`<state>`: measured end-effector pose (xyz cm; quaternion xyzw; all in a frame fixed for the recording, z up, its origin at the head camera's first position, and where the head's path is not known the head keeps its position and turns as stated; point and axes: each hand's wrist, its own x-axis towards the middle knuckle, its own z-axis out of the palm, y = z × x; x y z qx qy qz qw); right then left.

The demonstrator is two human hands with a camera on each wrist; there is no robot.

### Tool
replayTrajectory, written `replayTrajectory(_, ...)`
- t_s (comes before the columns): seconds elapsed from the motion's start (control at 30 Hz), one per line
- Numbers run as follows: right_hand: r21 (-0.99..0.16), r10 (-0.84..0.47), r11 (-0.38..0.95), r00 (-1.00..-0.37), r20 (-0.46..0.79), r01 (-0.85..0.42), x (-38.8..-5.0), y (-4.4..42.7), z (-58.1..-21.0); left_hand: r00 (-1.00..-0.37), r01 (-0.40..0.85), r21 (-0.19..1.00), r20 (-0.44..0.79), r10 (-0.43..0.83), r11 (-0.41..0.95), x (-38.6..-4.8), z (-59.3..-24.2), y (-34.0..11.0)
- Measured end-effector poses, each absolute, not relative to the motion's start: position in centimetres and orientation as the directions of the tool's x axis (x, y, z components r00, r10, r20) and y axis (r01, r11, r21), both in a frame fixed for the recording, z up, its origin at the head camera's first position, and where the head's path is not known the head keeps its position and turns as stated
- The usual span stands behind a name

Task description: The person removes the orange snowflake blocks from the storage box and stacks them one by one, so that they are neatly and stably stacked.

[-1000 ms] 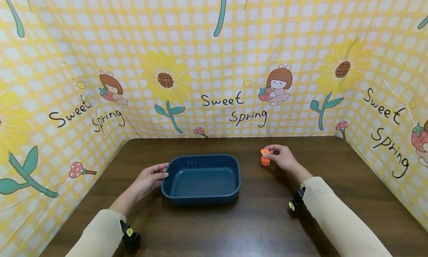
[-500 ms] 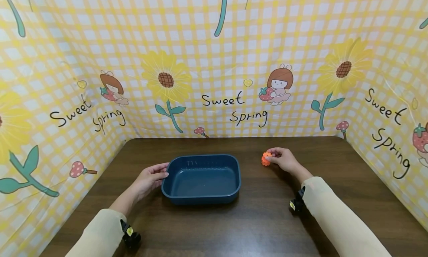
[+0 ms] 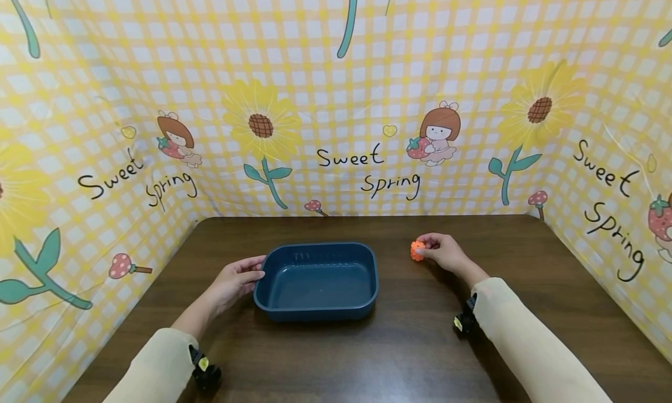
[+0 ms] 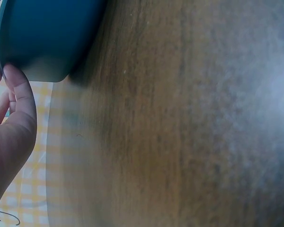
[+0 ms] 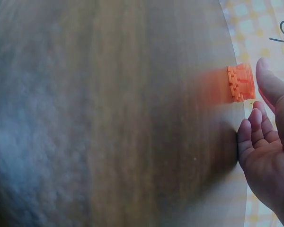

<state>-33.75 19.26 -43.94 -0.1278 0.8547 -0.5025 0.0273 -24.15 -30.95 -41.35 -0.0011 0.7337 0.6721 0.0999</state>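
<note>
A dark blue rectangular plastic bin [image 3: 315, 314] stands on the table left of centre. My left hand [image 3: 234, 281] pinches its left rim, with the thumb on the outer wall in the left wrist view. To the right of the bin, small bright orange toothed pieces [image 3: 416, 251] sit together on the table, one against the other. My right hand [image 3: 446, 252] pinches them between thumb and fingers from the right side. In the right wrist view the orange toothed piece [image 5: 240, 83] shows beside the thumb; the fingers' far contact is hidden.
The brown wooden table [image 3: 336, 362] lies under everything. A yellow checked cloth [image 3: 336, 100] printed with flowers and figures hangs behind and along both sides. A small black camera is strapped on each wrist.
My right hand has lowered the upper orange piece onto the lower one, so the two now look like one compact shape. The left hand and bin have stayed still.
</note>
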Motion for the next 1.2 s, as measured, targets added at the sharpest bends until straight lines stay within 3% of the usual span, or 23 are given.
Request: replayTrajectory(1.2, -0.836, -0.244, 0.511, -0.966, 0.081, -0.199, -33.46, 18.94, -43.90, -0.980, -0.139, 0.985, -0.151, 0.131, 0.098, -24.07, -41.24, -30.87)
